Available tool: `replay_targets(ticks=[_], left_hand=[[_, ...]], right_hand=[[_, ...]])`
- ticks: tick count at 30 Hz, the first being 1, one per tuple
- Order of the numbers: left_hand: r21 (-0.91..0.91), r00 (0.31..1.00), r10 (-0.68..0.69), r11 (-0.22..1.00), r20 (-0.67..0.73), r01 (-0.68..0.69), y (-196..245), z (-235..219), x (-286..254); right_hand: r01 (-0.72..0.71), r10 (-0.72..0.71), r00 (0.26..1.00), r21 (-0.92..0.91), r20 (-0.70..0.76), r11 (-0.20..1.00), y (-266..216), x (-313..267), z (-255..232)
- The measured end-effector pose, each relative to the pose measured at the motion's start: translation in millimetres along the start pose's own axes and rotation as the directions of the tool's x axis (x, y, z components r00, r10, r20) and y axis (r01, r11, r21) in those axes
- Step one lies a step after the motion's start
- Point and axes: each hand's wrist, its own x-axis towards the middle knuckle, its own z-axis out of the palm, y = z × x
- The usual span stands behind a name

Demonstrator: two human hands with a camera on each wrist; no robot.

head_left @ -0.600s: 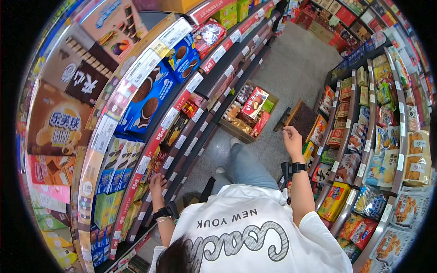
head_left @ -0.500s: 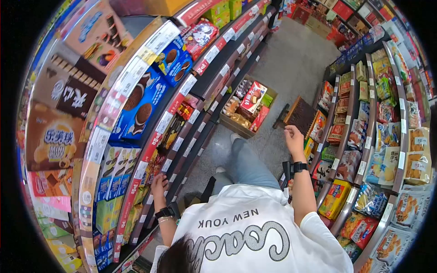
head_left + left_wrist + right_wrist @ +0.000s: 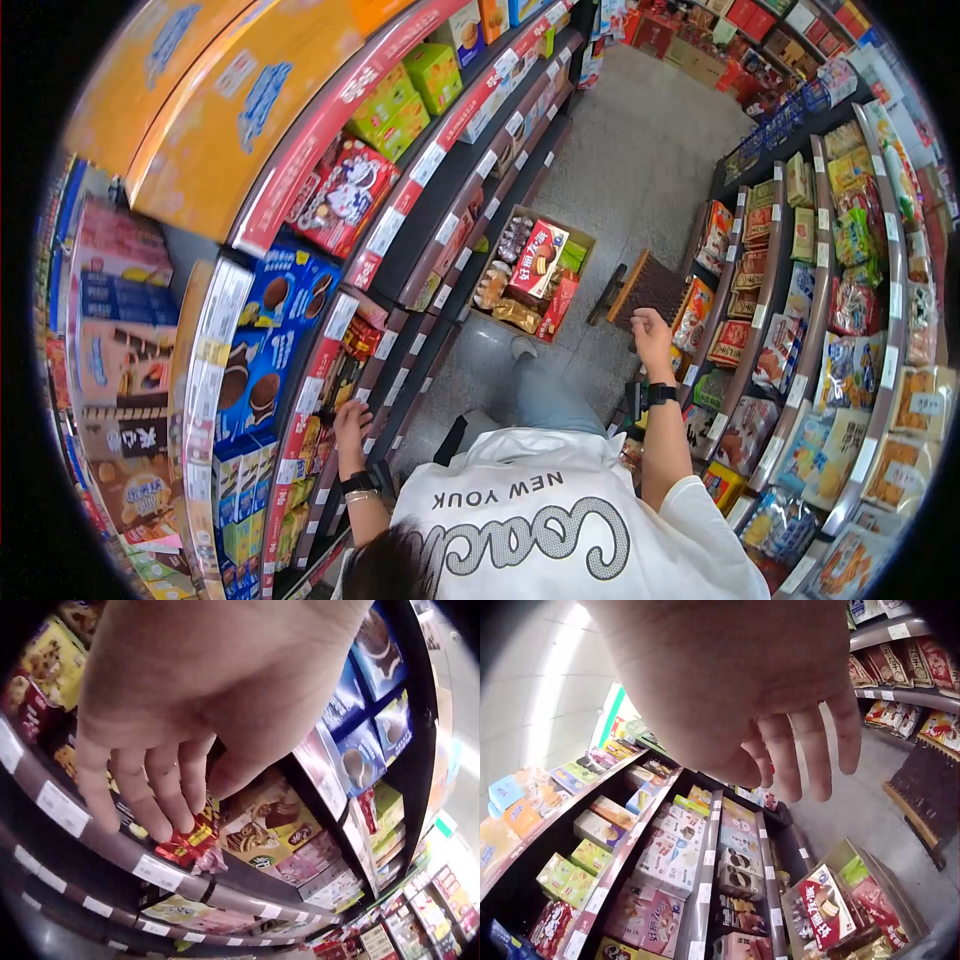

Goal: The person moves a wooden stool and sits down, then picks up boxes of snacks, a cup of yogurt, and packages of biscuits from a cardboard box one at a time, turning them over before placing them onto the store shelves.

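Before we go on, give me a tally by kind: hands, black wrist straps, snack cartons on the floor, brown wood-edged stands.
Hands: 2 (left hand, right hand)
Black wrist straps: 2 (left strap, right strap)
Floor carton: 1
Brown stand: 1
Total: 6

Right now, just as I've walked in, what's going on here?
Someone in a white shirt is in a shop aisle between snack shelves. Nothing appears to be in either grip. The left hand hangs loosely by a red packet on the left side; I can't tell whether they touch. The right hand is held out, fingers relaxed. A carton of snacks sits on the floor ahead.
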Motion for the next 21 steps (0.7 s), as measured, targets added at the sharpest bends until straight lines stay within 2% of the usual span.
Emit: replay_targets(ticks=[2,4,8,9,11,16,21], left_hand=[[0.037,0.999,0.007,0.999,0.039,-0.008,23.6,26.8,0.0],[0.038,0.998,0.041,0.998,0.045,-0.043,49.7,54.0,-5.8],[0.046,0.998,0.06,0.997,0.035,-0.062,68.7,83.5,-7.6],[0.051,0.998,0.063,0.997,0.028,-0.064,72.4,88.6,-9.3],[0.04,0.999,0.04,0.998,0.001,-0.04,76.0,94.5,-9.3],[0.039,0.999,0.019,0.999,-0.035,-0.018,85.8,103.5,-15.3],[0.028,0.998,0.013,1.0,-0.056,-0.011,86.8,105.6,-9.7]], right_hand=[[-0.027,0.027,0.999,-0.017,0.018,0.999,-4.4,28.3,-10.7],[0.032,-0.031,0.999,-0.052,0.029,0.998,-13.4,52.2,-19.3],[0.054,-0.053,0.997,-0.013,0.053,0.998,-7.4,86.1,-22.3],[0.048,-0.044,0.997,-0.062,0.067,0.997,-10.8,91.3,-24.2],[0.042,-0.029,0.996,-0.151,0.089,0.988,-19.2,99.5,-26.7],[0.007,0.009,0.994,-0.14,0.111,0.99,-17.5,114.1,-28.0],[0.05,-0.037,0.994,-0.126,0.102,0.991,-2.5,129.6,-25.0]])
